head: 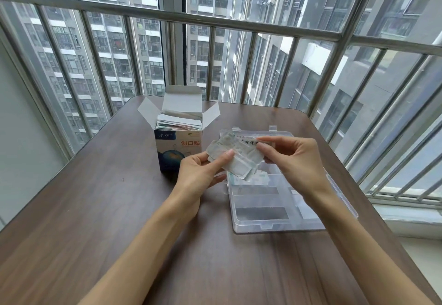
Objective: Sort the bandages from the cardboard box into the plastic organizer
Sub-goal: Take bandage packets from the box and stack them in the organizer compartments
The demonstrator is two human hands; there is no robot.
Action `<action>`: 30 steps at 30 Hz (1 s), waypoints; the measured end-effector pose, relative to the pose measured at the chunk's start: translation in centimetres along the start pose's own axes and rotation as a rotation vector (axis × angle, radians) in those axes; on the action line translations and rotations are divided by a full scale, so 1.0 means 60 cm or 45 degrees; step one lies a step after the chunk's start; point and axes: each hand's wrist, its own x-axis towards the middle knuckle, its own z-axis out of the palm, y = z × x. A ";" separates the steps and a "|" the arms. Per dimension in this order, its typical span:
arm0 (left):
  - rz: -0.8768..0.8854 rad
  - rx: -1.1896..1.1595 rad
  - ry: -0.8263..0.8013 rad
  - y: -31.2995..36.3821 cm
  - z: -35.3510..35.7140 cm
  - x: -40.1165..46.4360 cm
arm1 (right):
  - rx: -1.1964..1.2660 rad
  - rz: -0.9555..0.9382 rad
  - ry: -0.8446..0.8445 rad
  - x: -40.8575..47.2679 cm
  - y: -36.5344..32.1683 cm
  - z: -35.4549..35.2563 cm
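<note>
The left hand (201,173) grips a fanned bunch of wrapped bandages (235,161), thumb laid across the top and fingers curled beneath. The right hand (289,158) pinches the far upper edge of the same bunch between thumb and forefinger, apparently picking one strip out of the fan. The bunch's long axis slants from upper left, by the left thumb, down to the lower right, where its low end hangs just over the near-left compartments of the plastic organizer (334,211).

The organizer lies open on the worktop (119,209) directly beneath and beyond the right hand, so that hand is the nearer one for dropping a strip; a short move down and towards the person would likely reach the bare compartments. A few wrapped pieces seem to lie already in an upper-left compartment.

The cardboard box (178,146) stands upright just left of the organizer, behind the left hand, flaps open and many more bandages stacked inside.
</note>
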 end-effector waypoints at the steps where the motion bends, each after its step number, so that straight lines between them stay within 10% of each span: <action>1: -0.008 -0.010 0.003 0.000 0.000 0.000 | -0.014 -0.065 0.025 -0.002 0.000 0.001; 7: 0.092 0.030 0.063 0.001 -0.008 0.004 | 0.165 0.181 0.102 0.012 0.004 -0.020; 12: 0.502 0.203 0.239 0.001 -0.013 0.010 | -0.425 0.470 -0.392 0.040 0.014 -0.071; 26: 0.261 -0.081 0.275 0.007 -0.021 0.015 | -1.660 -0.160 -0.514 0.062 0.000 0.021; 30: 0.154 -0.188 0.180 0.009 -0.020 0.013 | -1.006 -0.117 -0.235 0.050 -0.003 0.012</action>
